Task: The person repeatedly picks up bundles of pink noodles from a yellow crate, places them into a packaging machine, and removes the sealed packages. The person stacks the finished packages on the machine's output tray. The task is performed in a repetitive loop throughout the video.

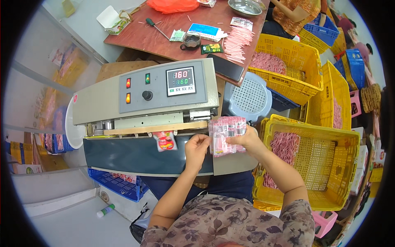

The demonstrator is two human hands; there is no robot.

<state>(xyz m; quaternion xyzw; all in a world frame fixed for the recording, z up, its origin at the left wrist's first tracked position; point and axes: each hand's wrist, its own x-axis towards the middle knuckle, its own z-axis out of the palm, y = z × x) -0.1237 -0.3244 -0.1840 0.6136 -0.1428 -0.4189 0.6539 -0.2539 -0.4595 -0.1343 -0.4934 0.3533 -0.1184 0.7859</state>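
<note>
The right hand [245, 140] was closed on pink-and-white packs [225, 131] over the right end of the grey machine [164, 84]. The left hand [196, 149] curled at the packs' left edge; I couldn't tell if it pinched them. Pink sticks [236, 43] lay on the red counter [135, 33]; yellow baskets [319, 162] stood on the right.

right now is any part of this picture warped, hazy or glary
Head view: fisheye curvature, black rim at the sides; head view: translucent panel hazes what's behind; head view: metal bowl catches highlights; head view: left hand and right hand look fairly sharp.
</note>
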